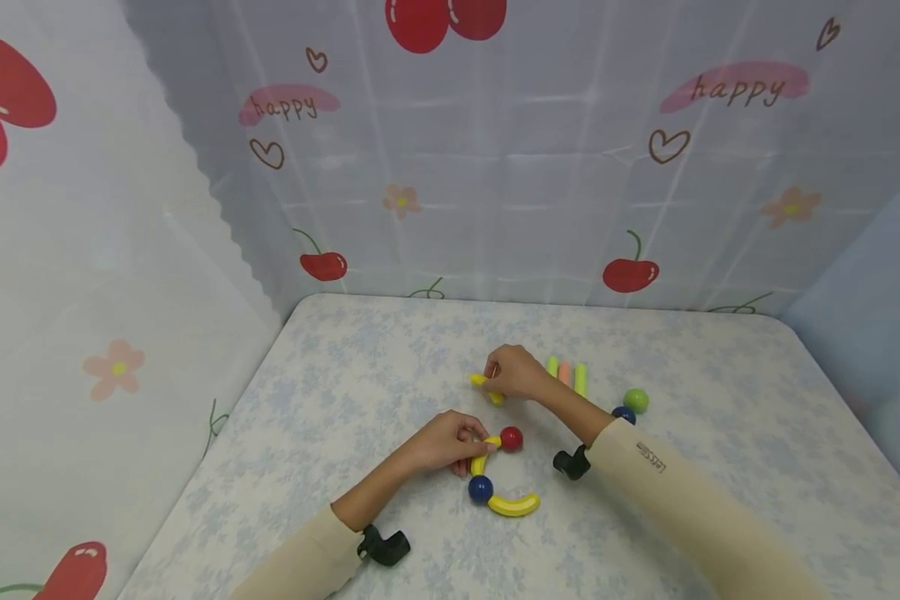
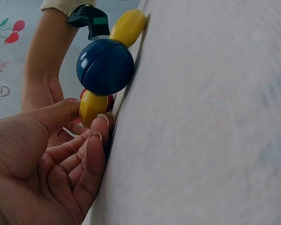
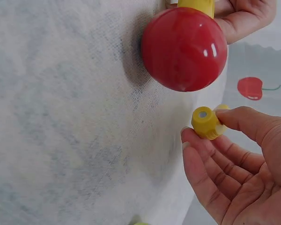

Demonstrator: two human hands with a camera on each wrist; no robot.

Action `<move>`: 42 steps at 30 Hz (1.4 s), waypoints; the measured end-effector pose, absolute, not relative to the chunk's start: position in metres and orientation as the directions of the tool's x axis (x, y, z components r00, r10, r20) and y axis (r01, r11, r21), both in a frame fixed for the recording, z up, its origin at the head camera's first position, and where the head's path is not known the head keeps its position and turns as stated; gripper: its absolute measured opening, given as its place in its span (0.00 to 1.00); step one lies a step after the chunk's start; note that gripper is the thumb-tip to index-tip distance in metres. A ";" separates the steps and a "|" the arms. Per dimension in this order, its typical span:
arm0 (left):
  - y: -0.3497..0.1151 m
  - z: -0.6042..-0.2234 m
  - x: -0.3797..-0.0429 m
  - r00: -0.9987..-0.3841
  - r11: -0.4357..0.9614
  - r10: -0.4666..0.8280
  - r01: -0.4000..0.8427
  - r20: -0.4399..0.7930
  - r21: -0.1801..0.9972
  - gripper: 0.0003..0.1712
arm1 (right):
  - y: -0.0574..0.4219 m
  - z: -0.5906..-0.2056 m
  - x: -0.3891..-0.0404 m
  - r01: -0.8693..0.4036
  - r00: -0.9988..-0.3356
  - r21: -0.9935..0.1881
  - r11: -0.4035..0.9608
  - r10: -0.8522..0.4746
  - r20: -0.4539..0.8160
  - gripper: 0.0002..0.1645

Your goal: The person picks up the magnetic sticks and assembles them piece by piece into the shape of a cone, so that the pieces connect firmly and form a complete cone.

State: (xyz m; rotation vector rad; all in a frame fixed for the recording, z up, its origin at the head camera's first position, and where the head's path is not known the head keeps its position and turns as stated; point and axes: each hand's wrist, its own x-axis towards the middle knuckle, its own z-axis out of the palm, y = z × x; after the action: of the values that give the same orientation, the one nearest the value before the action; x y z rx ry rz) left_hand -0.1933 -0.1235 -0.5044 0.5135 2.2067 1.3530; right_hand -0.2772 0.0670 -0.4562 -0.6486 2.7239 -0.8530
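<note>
My left hand (image 1: 450,440) pinches a curved yellow magnetic rod (image 1: 479,465) between thumb and fingers, low at the table. One end of that rod meets a red ball (image 1: 512,439), the other a dark blue ball (image 1: 481,489). From the blue ball a second curved yellow rod (image 1: 514,506) runs to the right, making an open curve of parts. Farther back, my right hand (image 1: 517,372) holds a separate curved yellow rod (image 1: 478,379) by thumb and fingertips. In the right wrist view, this rod's end (image 3: 203,115) shows a small silvery disc and points toward the camera.
Behind the right forearm lie light green rods (image 1: 581,379) and an orange rod (image 1: 565,373), side by side. A green ball (image 1: 636,400) and another blue ball (image 1: 624,414) sit right of them, the blue one partly covered by the sleeve. Printed curtains (image 1: 495,167) border the table (image 1: 330,367).
</note>
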 end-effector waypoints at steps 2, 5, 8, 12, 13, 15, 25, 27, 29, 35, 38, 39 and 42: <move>-0.124 -0.504 -0.193 -0.806 0.436 0.551 0.058 -0.216 0.898 0.10 | 0.072 -0.457 -0.274 -0.346 -0.882 -0.596 0.725 -0.467 -0.056 0.06; -0.125 -0.504 -0.193 -0.805 0.445 0.551 0.060 -0.220 0.894 0.09 | 0.080 -0.457 -0.267 -0.349 -0.886 -0.608 0.713 -0.462 -0.033 0.06; -0.125 -0.505 -0.193 -0.804 0.450 0.551 0.060 -0.224 0.891 0.09 | 0.090 -0.457 -0.259 -0.348 -0.896 -0.602 0.718 -0.443 -0.010 0.07; -0.124 -0.505 -0.193 -0.806 0.448 0.548 0.058 -0.222 0.892 0.08 | 0.107 -0.457 -0.249 -0.355 -0.904 -0.597 0.719 -0.427 0.023 0.08; -0.123 -0.504 -0.194 -0.806 0.450 0.548 0.060 -0.222 0.891 0.08 | 0.111 -0.457 -0.246 -0.353 -0.905 -0.602 0.717 -0.424 0.026 0.08; -0.123 -0.503 -0.194 -0.805 0.449 0.550 0.062 -0.221 0.891 0.09 | 0.119 -0.458 -0.241 -0.347 -0.907 -0.615 0.708 -0.421 0.028 0.08; -0.127 -0.501 -0.195 -0.816 0.462 0.528 0.046 -0.233 0.885 0.10 | 0.137 -0.465 -0.214 -0.275 -0.924 -0.641 0.716 -0.382 -0.030 0.06; -0.128 -0.501 -0.195 -0.820 0.458 0.523 0.042 -0.231 0.888 0.11 | 0.137 -0.466 -0.210 -0.261 -0.926 -0.645 0.718 -0.375 -0.043 0.06; -0.128 -0.501 -0.195 -0.823 0.453 0.520 0.038 -0.229 0.890 0.11 | 0.138 -0.467 -0.207 -0.251 -0.926 -0.647 0.720 -0.373 -0.056 0.06; -0.128 -0.502 -0.195 -0.836 0.436 0.501 0.020 -0.224 0.900 0.11 | 0.137 -0.470 -0.200 -0.241 -0.927 -0.659 0.713 -0.371 -0.063 0.07; -0.127 -0.503 -0.195 -0.836 0.430 0.499 0.009 -0.229 0.903 0.12 | 0.136 -0.472 -0.199 -0.246 -0.926 -0.662 0.708 -0.374 -0.056 0.07; -0.128 -0.503 -0.196 -0.836 0.427 0.499 0.006 -0.231 0.904 0.12 | 0.136 -0.472 -0.198 -0.242 -0.927 -0.663 0.708 -0.372 -0.058 0.07; -0.128 -0.504 -0.196 -0.838 0.423 0.495 0.004 -0.228 0.906 0.13 | 0.133 -0.473 -0.198 -0.251 -0.925 -0.658 0.710 -0.376 -0.053 0.07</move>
State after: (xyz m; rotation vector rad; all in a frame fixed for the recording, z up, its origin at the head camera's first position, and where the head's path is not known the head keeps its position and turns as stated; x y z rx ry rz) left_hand -0.1962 -0.1283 -0.5039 0.4223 2.2156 1.4084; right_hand -0.1976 0.1333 -0.4730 -0.5057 2.7333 -1.0118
